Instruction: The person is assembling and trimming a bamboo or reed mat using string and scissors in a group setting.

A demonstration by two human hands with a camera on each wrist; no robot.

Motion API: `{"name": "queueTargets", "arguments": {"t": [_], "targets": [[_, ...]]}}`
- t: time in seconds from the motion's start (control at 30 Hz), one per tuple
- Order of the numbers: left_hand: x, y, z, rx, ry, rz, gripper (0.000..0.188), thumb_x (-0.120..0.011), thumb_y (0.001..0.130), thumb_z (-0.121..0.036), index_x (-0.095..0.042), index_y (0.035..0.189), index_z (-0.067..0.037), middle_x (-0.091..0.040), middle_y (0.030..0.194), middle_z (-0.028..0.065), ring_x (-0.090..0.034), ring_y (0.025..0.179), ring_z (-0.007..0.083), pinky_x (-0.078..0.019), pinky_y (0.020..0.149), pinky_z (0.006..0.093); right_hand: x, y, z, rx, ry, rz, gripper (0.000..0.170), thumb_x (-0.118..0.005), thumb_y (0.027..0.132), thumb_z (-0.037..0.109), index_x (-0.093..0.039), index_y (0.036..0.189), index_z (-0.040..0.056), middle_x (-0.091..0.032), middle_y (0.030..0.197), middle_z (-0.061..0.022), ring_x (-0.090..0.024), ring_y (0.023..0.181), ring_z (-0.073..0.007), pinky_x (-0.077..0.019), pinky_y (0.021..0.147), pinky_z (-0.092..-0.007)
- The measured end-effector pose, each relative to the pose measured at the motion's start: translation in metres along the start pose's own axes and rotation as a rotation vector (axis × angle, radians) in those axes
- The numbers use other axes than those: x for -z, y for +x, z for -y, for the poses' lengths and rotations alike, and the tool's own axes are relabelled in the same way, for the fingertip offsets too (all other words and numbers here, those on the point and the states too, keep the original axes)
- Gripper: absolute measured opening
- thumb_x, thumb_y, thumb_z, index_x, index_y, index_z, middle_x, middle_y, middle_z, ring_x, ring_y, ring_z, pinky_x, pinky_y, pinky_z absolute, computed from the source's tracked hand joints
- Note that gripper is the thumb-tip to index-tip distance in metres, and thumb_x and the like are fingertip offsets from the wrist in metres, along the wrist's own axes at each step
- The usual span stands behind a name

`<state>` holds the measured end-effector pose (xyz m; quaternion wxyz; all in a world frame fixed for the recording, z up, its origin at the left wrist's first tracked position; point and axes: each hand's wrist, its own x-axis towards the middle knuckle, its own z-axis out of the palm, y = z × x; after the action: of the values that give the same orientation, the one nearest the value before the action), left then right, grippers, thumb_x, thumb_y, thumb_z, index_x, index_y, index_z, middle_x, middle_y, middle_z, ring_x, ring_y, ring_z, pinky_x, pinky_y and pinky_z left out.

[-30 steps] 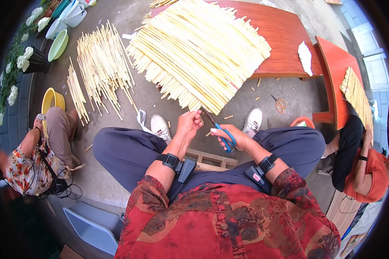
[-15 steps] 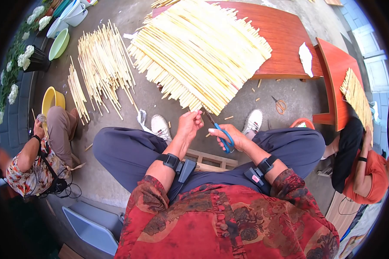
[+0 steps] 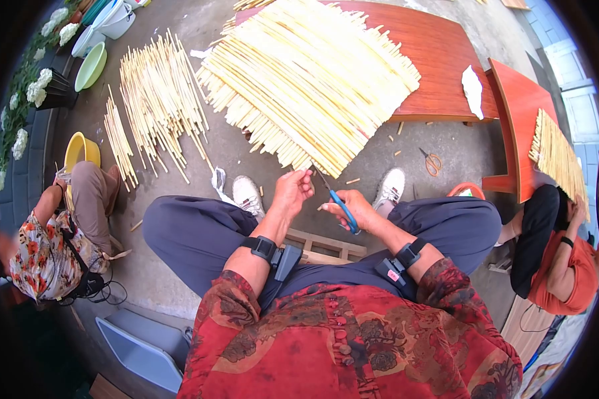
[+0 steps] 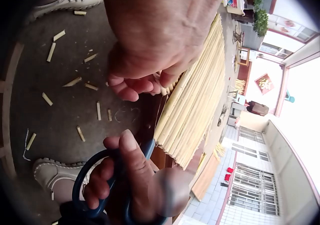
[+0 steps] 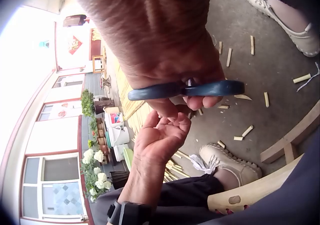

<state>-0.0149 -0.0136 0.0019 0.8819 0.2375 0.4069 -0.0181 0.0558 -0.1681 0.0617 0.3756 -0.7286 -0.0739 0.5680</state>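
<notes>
A wide mat of pale, straw-like sticks [image 3: 309,86] lies over a red-brown table, its uneven near edge jutting toward me. My left hand [image 3: 291,194] pinches a stick end at the mat's near corner between thumb and fingertips. Blue-handled scissors [image 5: 215,88] are in my right hand [image 3: 361,207], its fingers through the loops. Their dark blades point up at that same corner, close beside my left fingertips. In the left wrist view the right thumb [image 4: 131,147] lies along the handle, and the blades are mostly hidden.
Short cut-off pieces [image 4: 47,99] litter the concrete floor. Orange-handled scissors [image 3: 432,164] lie by the table. Loose sticks [image 3: 160,100] are spread at the left. One person [image 3: 60,246] sits left; another [image 3: 566,266] at right holds a smaller stick mat [image 3: 556,149]. A wooden stool [image 3: 323,246] stands between my legs.
The scissor loops in my right hand have drawn closer together. My left hand has stayed at the mat's corner. The person at right has shifted the smaller mat toward the right and down.
</notes>
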Motion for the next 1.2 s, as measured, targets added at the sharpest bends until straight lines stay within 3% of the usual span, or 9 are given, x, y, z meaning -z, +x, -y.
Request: {"name": "queueTargets", "arguments": {"t": [0.13,0.4,0.53,0.67,0.73,0.77,0.9,0.97,1.2], "targets": [[0.0,0.004,-0.002,-0.01,0.026,-0.015,0.012,-0.056,0.08,-0.015,-0.055,0.08,-0.003,-0.048,0.058,-0.0025,-0.044,0.05,0.0079,-0.0426,0.051,0.0257,0.001,-0.003,-0.002,0.026,-0.077,-0.044,0.028,-0.063,0.073,0.027,-0.053,0.074,0.0011,-0.049,0.051,-0.0044,-0.048,0.041,-0.0101,-0.0396,0.036,-0.0255],[-0.001,0.006,-0.008,0.003,0.047,-0.023,0.012,-0.057,0.079,-0.014,-0.054,0.078,-0.002,-0.045,0.054,-0.0036,-0.04,0.046,0.0067,-0.0419,0.049,0.0259,0.004,-0.001,-0.008,0.26,-0.434,-0.22,0.023,-0.06,0.071,0.019,-0.053,0.074,-0.0025,-0.055,0.062,-0.0196,-0.056,0.058,-0.0273,-0.0428,0.058,-0.0366],[0.003,0.009,-0.011,0.125,-0.07,-0.024,0.007,-0.055,0.078,-0.011,-0.054,0.074,-0.004,-0.042,0.051,-0.0036,-0.037,0.042,0.0066,-0.0409,0.047,0.028,0.006,-0.001,-0.008,0.203,-0.34,-0.144,0.027,-0.061,0.072,0.025,-0.054,0.078,-0.0008,-0.055,0.057,-0.0144,-0.057,0.056,-0.0207,-0.0444,0.053,-0.0334],[0.005,0.004,-0.019,0.192,0.108,0.114,0.014,-0.056,0.077,-0.018,-0.055,0.08,-0.004,-0.045,0.054,-0.004,-0.042,0.046,0.007,-0.0411,0.053,0.0272,0.004,-0.001,-0.008,-0.055,0.076,0.09,0.04,-0.061,0.073,0.04,-0.053,0.084,0.0017,-0.048,0.057,-0.003,-0.052,0.052,-0.0101,-0.0452,0.045,-0.0249],[0.002,-0.004,-0.021,0.07,0.722,-0.077,0.023,-0.059,0.074,-0.024,-0.056,0.088,-0.006,-0.053,0.065,-0.0002,-0.051,0.059,0.0097,-0.0411,0.059,0.0292,-0.001,-0.003,-0.007,-0.104,0.185,0.119,0.045,-0.061,0.073,0.044,-0.052,0.085,0.0024,-0.045,0.058,-0.0001,-0.05,0.05,-0.0074,-0.0449,0.043,-0.0223],[0.007,-0.004,-0.023,-0.006,0.819,-0.028,0.033,-0.062,0.07,-0.028,-0.056,0.095,-0.008,-0.058,0.08,0.0042,-0.055,0.077,0.0139,-0.0407,0.066,0.0318,-0.002,-0.005,-0.007,-0.099,0.179,0.123,0.041,-0.06,0.074,0.043,-0.052,0.085,0.0037,-0.044,0.058,0.0002,-0.048,0.047,-0.0081,-0.0433,0.041,-0.0218],[0.007,-0.004,-0.018,-0.158,0.7,-0.098,0.035,-0.061,0.072,-0.029,-0.056,0.099,-0.007,-0.059,0.087,0.006,-0.053,0.086,0.0164,-0.0399,0.072,0.0348,0.002,-0.008,-0.002,-0.119,0.147,0.113,0.038,-0.058,0.076,0.041,-0.052,0.084,0.0049,-0.044,0.058,0.0001,-0.046,0.043,-0.0088,-0.0417,0.038,-0.0219],[0.007,-0.006,-0.019,-0.028,0.418,-0.061,0.031,-0.06,0.076,-0.028,-0.057,0.096,-0.005,-0.058,0.083,0.0046,-0.054,0.08,0.016,-0.042,0.071,0.0314,0.003,-0.006,-0.002,-0.107,0.174,0.116,0.043,-0.06,0.073,0.044,-0.052,0.083,0.0037,-0.044,0.059,-0.0008,-0.047,0.044,-0.0093,-0.0419,0.038,-0.0222],[0.013,0.006,-0.012,-0.06,0.382,-0.007,0.018,-0.056,0.08,-0.02,-0.058,0.087,-0.004,-0.054,0.068,-0.0012,-0.052,0.061,0.0084,-0.0433,0.059,0.0212,0.001,-0.002,0.004,-0.092,0.117,0.106,0.048,-0.061,0.071,0.049,-0.053,0.081,0.0019,-0.045,0.058,-0.0016,-0.048,0.043,-0.01,-0.0414,0.036,-0.0223]]}}
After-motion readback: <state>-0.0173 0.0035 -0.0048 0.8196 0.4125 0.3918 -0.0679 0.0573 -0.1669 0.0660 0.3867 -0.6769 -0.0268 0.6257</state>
